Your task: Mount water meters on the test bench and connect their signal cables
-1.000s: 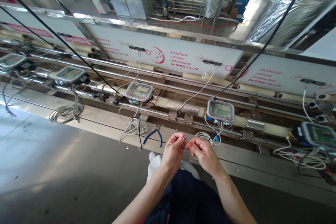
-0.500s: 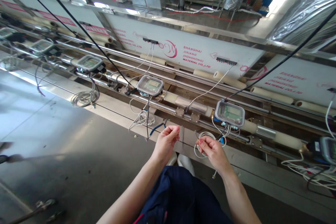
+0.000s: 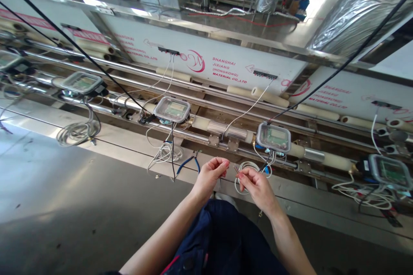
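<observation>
My left hand (image 3: 211, 177) is closed in a pinch in front of the bench. Whatever lies between its thumb and finger is too small to make out. Close beside it on the right, my right hand (image 3: 257, 188) pinches a thin grey cable, whose end (image 3: 236, 168) points up past the fingertips. Behind the right hand a coil of pale cable (image 3: 248, 166) hangs below a clear-lidded meter box (image 3: 274, 138). To the left of my left hand lie blue-handled pliers (image 3: 185, 163), handles spread, on the bench's metal edge (image 3: 206, 171).
More meter boxes (image 3: 172, 109) sit along a row of metal and cream pipes (image 3: 229, 128), with coiled cables (image 3: 79, 131) hanging at the front. Black cords (image 3: 338, 68) slant across the view. Printed white panels (image 3: 200, 62) stand behind the rails.
The view has shifted, so the bench and meter boxes appear further left. My hands have come closer together, both still pinched, with the cable end now nearer the left fingertips.
</observation>
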`<state>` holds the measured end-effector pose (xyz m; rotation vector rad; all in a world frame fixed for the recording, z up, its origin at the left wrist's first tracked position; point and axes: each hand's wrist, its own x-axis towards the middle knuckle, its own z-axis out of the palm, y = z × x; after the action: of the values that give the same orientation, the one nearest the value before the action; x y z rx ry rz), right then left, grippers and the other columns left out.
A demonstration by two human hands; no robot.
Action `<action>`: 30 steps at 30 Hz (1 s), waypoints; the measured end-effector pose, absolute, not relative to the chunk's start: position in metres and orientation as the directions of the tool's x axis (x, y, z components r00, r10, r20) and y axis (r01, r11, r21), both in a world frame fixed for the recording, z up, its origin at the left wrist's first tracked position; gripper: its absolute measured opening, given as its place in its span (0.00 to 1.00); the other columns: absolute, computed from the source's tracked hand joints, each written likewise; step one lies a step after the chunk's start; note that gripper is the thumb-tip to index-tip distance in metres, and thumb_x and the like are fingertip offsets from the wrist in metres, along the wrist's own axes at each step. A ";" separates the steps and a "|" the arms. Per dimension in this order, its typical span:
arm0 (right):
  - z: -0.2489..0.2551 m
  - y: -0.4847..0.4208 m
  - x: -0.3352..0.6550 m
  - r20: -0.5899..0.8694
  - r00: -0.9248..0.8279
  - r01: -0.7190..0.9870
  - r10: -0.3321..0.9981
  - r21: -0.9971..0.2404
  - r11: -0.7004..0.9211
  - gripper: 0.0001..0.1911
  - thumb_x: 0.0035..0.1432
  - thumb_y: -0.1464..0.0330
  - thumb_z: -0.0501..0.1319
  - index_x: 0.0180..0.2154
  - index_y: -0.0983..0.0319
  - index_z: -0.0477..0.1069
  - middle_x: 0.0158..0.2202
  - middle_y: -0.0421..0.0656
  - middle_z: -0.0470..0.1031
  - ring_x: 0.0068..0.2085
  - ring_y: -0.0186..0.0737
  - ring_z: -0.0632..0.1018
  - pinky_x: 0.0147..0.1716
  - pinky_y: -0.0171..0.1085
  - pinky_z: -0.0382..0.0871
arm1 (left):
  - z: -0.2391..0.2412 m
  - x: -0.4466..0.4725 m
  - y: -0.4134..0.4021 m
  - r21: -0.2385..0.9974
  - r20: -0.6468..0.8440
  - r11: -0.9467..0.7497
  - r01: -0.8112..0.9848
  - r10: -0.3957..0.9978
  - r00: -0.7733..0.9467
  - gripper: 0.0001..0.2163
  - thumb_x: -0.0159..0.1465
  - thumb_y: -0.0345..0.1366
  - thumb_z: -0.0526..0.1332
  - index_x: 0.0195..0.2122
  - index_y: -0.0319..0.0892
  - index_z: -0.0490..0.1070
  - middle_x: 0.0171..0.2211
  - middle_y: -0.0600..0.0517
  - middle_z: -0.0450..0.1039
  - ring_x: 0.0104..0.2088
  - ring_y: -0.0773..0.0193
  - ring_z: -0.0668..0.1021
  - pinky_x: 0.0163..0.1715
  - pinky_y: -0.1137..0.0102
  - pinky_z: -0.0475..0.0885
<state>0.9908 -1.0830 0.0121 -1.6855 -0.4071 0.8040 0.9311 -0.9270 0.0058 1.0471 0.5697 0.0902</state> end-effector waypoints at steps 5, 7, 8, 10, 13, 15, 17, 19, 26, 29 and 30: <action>0.016 -1.087 0.986 -0.321 0.719 -0.174 0.617 -0.942 -0.287 0.16 0.58 0.57 0.56 0.33 0.64 0.68 0.23 0.38 0.71 0.20 0.28 0.62 0.20 0.31 0.53 | 0.008 0.930 -0.934 0.843 -0.391 0.473 0.256 0.213 0.896 0.16 0.55 0.46 0.64 0.36 0.37 0.73 0.30 0.50 0.72 0.29 0.68 0.71 0.32 0.74 0.66; 0.017 -1.088 0.985 -0.324 0.719 -0.185 0.615 -0.942 -0.280 0.16 0.58 0.57 0.56 0.32 0.64 0.68 0.23 0.38 0.71 0.20 0.28 0.61 0.19 0.30 0.53 | 0.010 0.929 -0.937 0.865 -0.364 0.433 0.253 0.195 0.911 0.17 0.56 0.48 0.61 0.35 0.36 0.73 0.30 0.50 0.72 0.29 0.67 0.72 0.33 0.73 0.67; 0.018 -1.088 0.985 -0.323 0.719 -0.187 0.615 -0.942 -0.277 0.16 0.58 0.57 0.56 0.31 0.64 0.68 0.23 0.38 0.71 0.20 0.27 0.61 0.19 0.30 0.53 | 0.011 0.928 -0.938 0.882 -0.348 0.401 0.248 0.198 0.916 0.17 0.57 0.48 0.61 0.34 0.36 0.73 0.30 0.50 0.72 0.29 0.66 0.72 0.33 0.73 0.67; 0.020 -1.087 0.984 -0.318 0.721 -0.183 0.616 -0.944 -0.274 0.15 0.58 0.57 0.56 0.31 0.64 0.68 0.23 0.38 0.71 0.20 0.27 0.61 0.19 0.30 0.53 | 0.012 0.928 -0.939 0.913 -0.323 0.330 0.241 0.220 0.921 0.16 0.56 0.47 0.62 0.33 0.37 0.73 0.28 0.50 0.72 0.29 0.67 0.72 0.32 0.73 0.67; 0.023 -1.087 0.982 -0.307 0.722 -0.173 0.620 -0.948 -0.268 0.15 0.58 0.58 0.57 0.31 0.64 0.69 0.23 0.39 0.72 0.20 0.27 0.62 0.19 0.30 0.54 | 0.015 0.927 -0.940 0.929 -0.321 0.275 0.246 0.272 0.907 0.12 0.54 0.43 0.64 0.28 0.37 0.72 0.23 0.53 0.70 0.25 0.68 0.69 0.29 0.74 0.65; 0.024 -1.087 0.981 -0.301 0.720 -0.173 0.625 -0.950 -0.259 0.15 0.58 0.58 0.56 0.32 0.63 0.70 0.24 0.40 0.73 0.20 0.27 0.63 0.19 0.30 0.55 | 0.016 0.926 -0.940 0.923 -0.341 0.280 0.262 0.286 0.895 0.12 0.53 0.43 0.65 0.26 0.37 0.71 0.22 0.54 0.68 0.24 0.69 0.68 0.28 0.75 0.63; 0.025 -1.087 0.980 -0.295 0.718 -0.176 0.630 -0.953 -0.246 0.15 0.59 0.58 0.56 0.32 0.63 0.70 0.25 0.40 0.74 0.20 0.28 0.64 0.20 0.30 0.56 | 0.016 0.926 -0.941 0.911 -0.363 0.304 0.278 0.277 0.890 0.13 0.54 0.43 0.64 0.25 0.37 0.70 0.22 0.53 0.69 0.24 0.69 0.68 0.28 0.75 0.62; 0.024 -1.087 0.979 -0.289 0.720 -0.182 0.631 -0.956 -0.229 0.16 0.59 0.57 0.56 0.32 0.64 0.70 0.24 0.40 0.74 0.20 0.27 0.64 0.20 0.30 0.56 | 0.016 0.924 -0.941 0.902 -0.374 0.329 0.281 0.267 0.888 0.14 0.54 0.44 0.64 0.26 0.36 0.70 0.23 0.53 0.69 0.24 0.69 0.67 0.28 0.74 0.62; 0.023 -1.087 0.979 -0.288 0.729 -0.208 0.621 -0.957 -0.200 0.17 0.58 0.56 0.57 0.31 0.64 0.70 0.25 0.41 0.74 0.19 0.27 0.66 0.19 0.30 0.56 | 0.014 0.921 -0.941 0.895 -0.367 0.370 0.251 0.290 0.884 0.14 0.53 0.44 0.66 0.26 0.36 0.70 0.22 0.53 0.68 0.23 0.70 0.67 0.27 0.75 0.62; 0.023 -1.086 0.979 -0.293 0.725 -0.220 0.623 -0.956 -0.193 0.17 0.57 0.56 0.57 0.32 0.64 0.71 0.25 0.40 0.74 0.20 0.27 0.66 0.19 0.30 0.56 | 0.013 0.920 -0.943 0.843 -0.387 0.487 0.227 0.258 0.885 0.14 0.53 0.43 0.66 0.26 0.35 0.70 0.22 0.53 0.68 0.23 0.72 0.67 0.27 0.76 0.62; 0.023 -1.085 0.979 -0.294 0.719 -0.223 0.629 -0.956 -0.192 0.17 0.57 0.55 0.57 0.33 0.64 0.71 0.24 0.40 0.73 0.20 0.28 0.66 0.19 0.30 0.57 | 0.013 0.919 -0.944 0.808 -0.397 0.547 0.219 0.231 0.888 0.14 0.53 0.43 0.66 0.27 0.36 0.69 0.23 0.53 0.68 0.23 0.72 0.67 0.27 0.76 0.62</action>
<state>0.9792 -1.0854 0.0230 -1.5897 -0.3385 0.7927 0.9192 -0.9437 0.0126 1.0033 0.4981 0.0072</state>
